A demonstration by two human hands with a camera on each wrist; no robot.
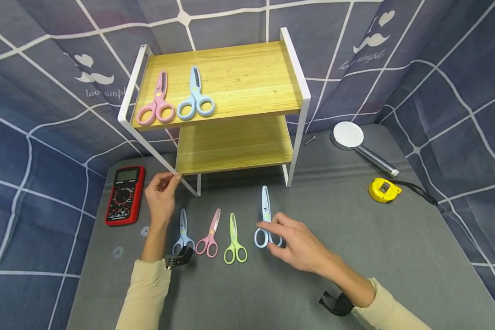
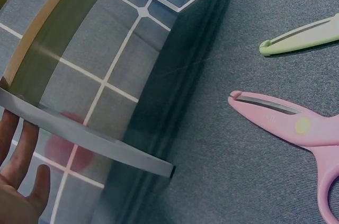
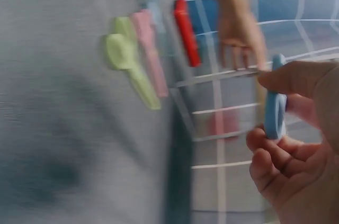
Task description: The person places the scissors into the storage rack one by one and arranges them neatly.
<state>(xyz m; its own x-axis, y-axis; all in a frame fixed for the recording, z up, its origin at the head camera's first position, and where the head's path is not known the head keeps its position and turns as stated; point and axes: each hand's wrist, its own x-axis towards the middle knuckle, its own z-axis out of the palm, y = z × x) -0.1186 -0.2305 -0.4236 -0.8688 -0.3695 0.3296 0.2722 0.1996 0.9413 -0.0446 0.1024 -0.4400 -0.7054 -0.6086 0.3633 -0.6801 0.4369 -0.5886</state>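
Note:
My right hand pinches the ring handles of a light blue pair of scissors lying on the grey table; in the right wrist view, the right hand holds the blue handle between thumb and fingers. Left of it lie green scissors, pink scissors and grey-blue scissors. My left hand touches the white frame of a two-level wooden rack with fairly straight fingers. The top shelf holds pink scissors and blue scissors.
A red multimeter lies left of the rack, with two washers nearby. A shower head, a screw and a yellow tape measure lie to the right. A patterned blue cloth backdrop surrounds the table.

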